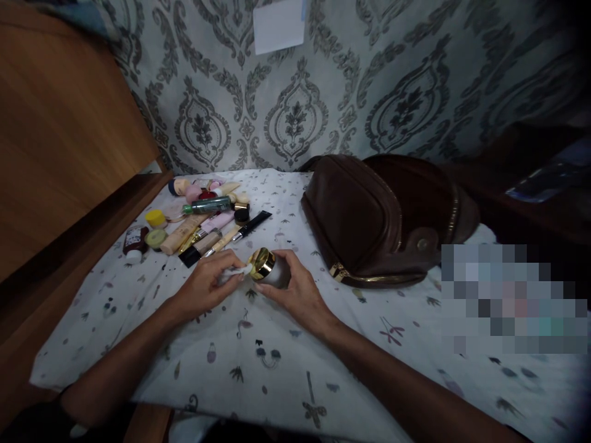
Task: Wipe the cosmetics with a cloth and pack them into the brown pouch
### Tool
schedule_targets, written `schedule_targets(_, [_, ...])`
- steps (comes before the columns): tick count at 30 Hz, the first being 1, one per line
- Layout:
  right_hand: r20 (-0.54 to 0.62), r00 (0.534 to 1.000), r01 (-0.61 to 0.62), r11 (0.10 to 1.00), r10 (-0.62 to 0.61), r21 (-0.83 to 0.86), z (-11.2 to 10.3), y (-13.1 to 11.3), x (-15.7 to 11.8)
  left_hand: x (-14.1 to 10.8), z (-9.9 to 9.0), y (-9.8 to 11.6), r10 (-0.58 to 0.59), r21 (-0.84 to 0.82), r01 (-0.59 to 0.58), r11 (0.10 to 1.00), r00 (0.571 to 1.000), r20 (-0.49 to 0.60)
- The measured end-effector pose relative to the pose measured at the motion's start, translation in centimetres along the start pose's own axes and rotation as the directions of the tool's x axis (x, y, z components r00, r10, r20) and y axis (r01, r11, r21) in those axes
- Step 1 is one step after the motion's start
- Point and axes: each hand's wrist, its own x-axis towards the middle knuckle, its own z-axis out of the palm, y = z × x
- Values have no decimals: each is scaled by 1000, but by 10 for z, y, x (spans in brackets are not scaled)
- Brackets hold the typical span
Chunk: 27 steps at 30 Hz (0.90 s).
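My right hand [298,289] is wrapped round a small jar [276,274] with a shiny gold lid [263,263], held tilted so that the lid points to the left. In my left hand [210,280] a white wipe or tissue [236,271] is pinched between thumb and fingers, and its tip touches the edge of the gold lid. Just beyond my left hand lies a pile of cosmetics, among them a black tube [253,225], a green bottle [210,205] and a jar with a yellow lid [156,218].
A brown leather bag [355,215] with gold zips stands at the right on the patterned white cloth [277,375]. Wooden furniture [69,104] borders the left side. Behind is a patterned wall covering [295,111] with a white card [279,27]. A blurred patch covers the far right.
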Motion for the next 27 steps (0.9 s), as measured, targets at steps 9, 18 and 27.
schedule_targets(9, [-10, 1000, 14, 1000, -14, -10, 1, 2, 0, -3, 8, 2, 193, -76, -202, 977, 976, -105])
schedule_targets(18, [43, 989, 149, 971, -144, -186, 2, 3, -5, -4, 11, 7, 232, -28, -239, 971, 961, -153])
schedule_targets(27, [126, 955, 294, 913, -268, -284, 2, 7, -7, -4, 11, 2, 137, -3, -140, 990, 972, -191])
